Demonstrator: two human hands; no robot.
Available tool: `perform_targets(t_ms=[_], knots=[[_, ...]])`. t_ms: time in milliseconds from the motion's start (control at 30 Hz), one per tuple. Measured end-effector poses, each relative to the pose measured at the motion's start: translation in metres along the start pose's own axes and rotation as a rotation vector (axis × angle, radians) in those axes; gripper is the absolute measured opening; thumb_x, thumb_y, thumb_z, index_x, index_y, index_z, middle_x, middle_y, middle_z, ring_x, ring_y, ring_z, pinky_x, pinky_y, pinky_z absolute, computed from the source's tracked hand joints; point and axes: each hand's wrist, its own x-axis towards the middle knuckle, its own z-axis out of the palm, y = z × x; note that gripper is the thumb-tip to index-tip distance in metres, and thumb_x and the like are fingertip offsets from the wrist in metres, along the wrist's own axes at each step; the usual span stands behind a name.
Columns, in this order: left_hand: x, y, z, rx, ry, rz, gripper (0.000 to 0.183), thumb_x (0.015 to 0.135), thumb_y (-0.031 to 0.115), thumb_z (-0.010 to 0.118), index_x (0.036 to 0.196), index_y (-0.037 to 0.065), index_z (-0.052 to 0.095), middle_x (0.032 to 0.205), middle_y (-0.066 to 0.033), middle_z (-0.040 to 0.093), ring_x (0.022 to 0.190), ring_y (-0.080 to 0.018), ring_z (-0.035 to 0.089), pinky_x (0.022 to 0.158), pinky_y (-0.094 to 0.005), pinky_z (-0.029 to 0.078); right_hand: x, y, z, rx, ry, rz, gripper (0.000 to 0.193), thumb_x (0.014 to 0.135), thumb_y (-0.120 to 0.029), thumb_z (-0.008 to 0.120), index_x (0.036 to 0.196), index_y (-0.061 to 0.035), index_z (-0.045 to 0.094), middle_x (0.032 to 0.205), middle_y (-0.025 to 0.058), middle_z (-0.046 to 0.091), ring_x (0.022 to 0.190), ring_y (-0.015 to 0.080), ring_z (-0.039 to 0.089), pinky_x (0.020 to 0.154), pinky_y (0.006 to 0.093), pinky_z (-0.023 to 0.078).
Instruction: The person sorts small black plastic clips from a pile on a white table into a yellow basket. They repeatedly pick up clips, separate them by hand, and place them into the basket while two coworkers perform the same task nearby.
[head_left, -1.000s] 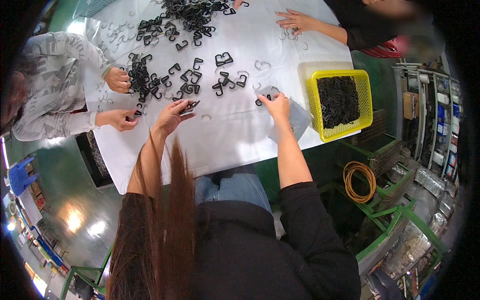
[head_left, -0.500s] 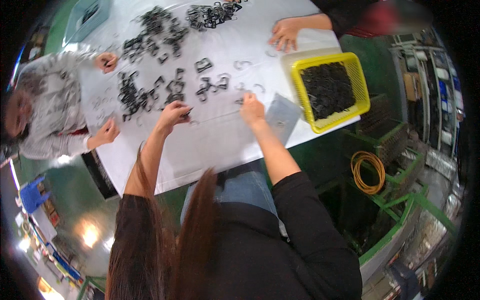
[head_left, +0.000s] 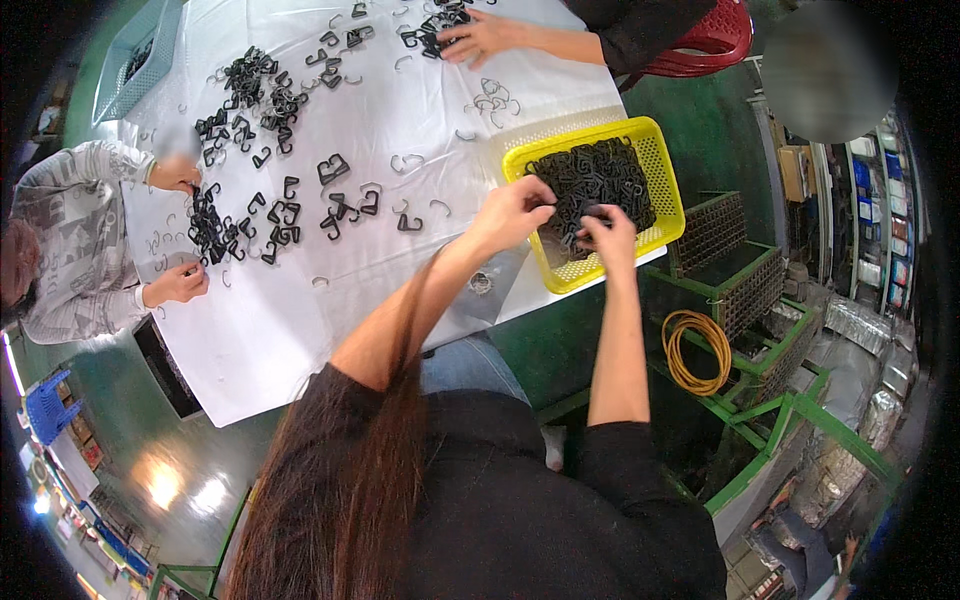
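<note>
Both my hands are at the yellow perforated basket, which is heaped with black hook-shaped clips. Over its left rim, my left hand has its fingers curled toward the thumb; anything between them is too small to make out. My right hand is above the near part of the heap, fingers bent around a dark piece that looks like one of the black clips. On the white table to the left lie loose black clips, a squarish black pair and a few thin wire-like hooks.
A grey plastic bag lies beside the basket. At left, a co-worker's hands are by a clip pile; another person's hand touches clips at the far edge. A pale blue basket stands far left. Green metal frames and a coiled hose are at right.
Both my hands have moved right from the table's middle to the yellow basket; the dark piece is no longer visible in my left hand. The far co-worker's hand has shifted left onto clips. The view has shifted.
</note>
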Motion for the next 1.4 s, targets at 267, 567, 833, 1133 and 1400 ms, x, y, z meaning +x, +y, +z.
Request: perform_targets(t_ms=[267,567,833,1133,1400], knots=[[0.017,-0.032,-0.011,0.393,0.145,0.166,0.033,0.075,0.011,0.061,0.108,0.004,0.059,0.110,-0.0177,0.059,0.104,-0.0334,0.055,0.092,-0.0394,0.043,0.025,-0.017,-0.003,-0.939,0.238,-0.293,0.058,0.076,-0.009,0.065,0.129,-0.0164,0.043,0.133,0.0189,0.034,0.119,0.0373,0.040,0.097,0.0429,0.038],[-0.115,-0.145,-0.129,0.725,1.064,-0.322,0.038,0.071,0.008,0.066,0.107,0.005,0.053,0.105,-0.0131,0.052,0.103,-0.0316,0.047,0.088,-0.0411,0.040,-0.015,-0.025,0.249,-0.697,-0.515,-0.775,0.029,0.075,-0.011,0.066,0.103,-0.0078,0.058,0.104,0.0118,0.055,0.099,0.0290,0.055,0.083,0.0392,0.046],[-0.130,-0.156,-0.164,0.635,0.993,-0.345,0.028,0.073,0.009,0.067,0.097,0.007,0.054,0.099,-0.0113,0.050,0.099,-0.0303,0.047,0.080,-0.0393,0.043,-0.005,-0.011,0.332,-1.015,-0.416,-0.677,0.043,0.066,-0.019,0.079,0.100,-0.0062,0.056,0.096,0.0074,0.055,0.095,0.0243,0.056,0.076,0.0368,0.048],[-0.139,-0.164,-0.175,1.021,0.807,-0.316,0.033,0.075,0.007,0.059,0.106,0.005,0.049,0.100,-0.0102,0.049,0.097,-0.0286,0.047,0.082,-0.0363,0.047,0.050,-0.044,0.335,0.042,-0.813,0.359,0.030,0.076,-0.033,0.073,0.089,-0.0092,0.059,0.079,-0.0015,0.058,0.066,0.0089,0.056,0.059,0.0222,0.046],[-0.136,-0.161,-0.204,0.715,0.942,-0.182,0.027,0.078,0.003,0.055,0.105,0.002,0.053,0.093,-0.0096,0.058,0.083,-0.0223,0.057,0.070,-0.0283,0.051,0.037,-0.046,0.405,-0.912,-0.351,-0.326,0.044,0.066,-0.038,0.078,0.088,-0.0023,0.063,0.088,0.0129,0.066,0.084,0.0279,0.062,0.074,0.0380,0.048]])
